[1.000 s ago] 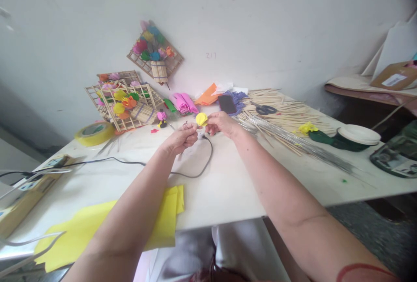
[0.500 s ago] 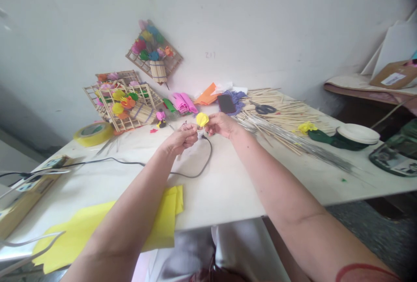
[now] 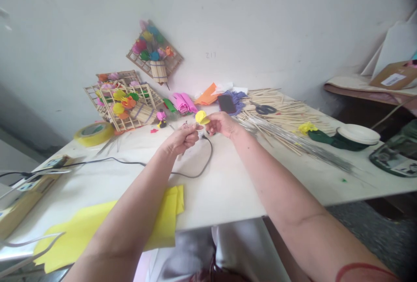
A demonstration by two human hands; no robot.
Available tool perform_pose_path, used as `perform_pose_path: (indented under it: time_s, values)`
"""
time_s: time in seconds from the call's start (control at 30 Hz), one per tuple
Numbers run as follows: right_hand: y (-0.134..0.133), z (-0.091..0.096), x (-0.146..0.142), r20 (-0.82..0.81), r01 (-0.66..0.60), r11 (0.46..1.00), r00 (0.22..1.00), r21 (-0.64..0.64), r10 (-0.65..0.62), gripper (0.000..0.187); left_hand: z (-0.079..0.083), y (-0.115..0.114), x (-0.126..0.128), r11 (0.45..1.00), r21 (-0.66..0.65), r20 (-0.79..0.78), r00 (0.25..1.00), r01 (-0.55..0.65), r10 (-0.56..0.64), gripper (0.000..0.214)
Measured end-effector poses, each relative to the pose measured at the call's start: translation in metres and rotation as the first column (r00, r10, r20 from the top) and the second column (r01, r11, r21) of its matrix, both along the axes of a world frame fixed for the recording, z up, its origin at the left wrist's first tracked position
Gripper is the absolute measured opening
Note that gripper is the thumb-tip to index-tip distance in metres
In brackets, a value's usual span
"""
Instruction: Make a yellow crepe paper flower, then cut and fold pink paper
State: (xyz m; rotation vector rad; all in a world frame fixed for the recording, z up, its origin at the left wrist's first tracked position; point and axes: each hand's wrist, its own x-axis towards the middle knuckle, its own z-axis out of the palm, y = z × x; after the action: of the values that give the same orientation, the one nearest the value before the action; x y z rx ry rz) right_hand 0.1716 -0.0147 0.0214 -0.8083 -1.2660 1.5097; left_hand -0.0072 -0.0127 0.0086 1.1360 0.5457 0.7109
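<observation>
Your yellow flower [image 3: 201,117]: matt, paper-like. Before you: glossy plastic tape roll [image 3: 94,141], matt wooden sticks [image 3: 293,116], shiny metal wires [image 3: 304,151], smooth tabletop [image 3: 224,186].

Both arms [image 3: 282,188] forward, fingers [image 3: 190,139] curled

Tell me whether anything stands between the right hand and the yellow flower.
Nothing visible does: the right hand reaches the right edge of the yellow flower. The left hand is below and left of it, not between them.
</observation>
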Motion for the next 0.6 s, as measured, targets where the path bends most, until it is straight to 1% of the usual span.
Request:
perform_pose_path:
  time_s: [0.13, 0.27, 0.37, 0.6]
  values:
    - [-0.0001, -0.0004, -0.0002, 0.070, 0.002, 0.999, 0.998, 0.033, -0.005, 0.016, -0.0006, 0.0009, -0.0018, 1.000, 0.021, -0.008, 1.000, -0.003, 0.003, 0.022]
    - [-0.0005, 0.0003, -0.0023, 0.165, 0.022, 1.000, 0.986, 0.016, -0.024, 0.016, -0.0032, 0.0025, -0.0036, 0.998, 0.041, -0.003, 0.999, 0.037, -0.037, 0.014]
    - [-0.0027, 0.0037, -0.0029, 0.211, 0.040, 0.999, 0.977, 0.024, -0.044, 0.014, -0.0045, 0.0029, -0.0033, 0.997, 0.059, 0.000, 0.999, 0.044, -0.044, 0.012]
    - [-0.0038, 0.0080, -0.0031, 0.326, 0.071, 0.984, 0.937, 0.166, -0.122, 0.009, -0.0046, 0.0000, 0.0004, 0.995, 0.100, -0.008, 1.000, 0.026, -0.025, 0.014]
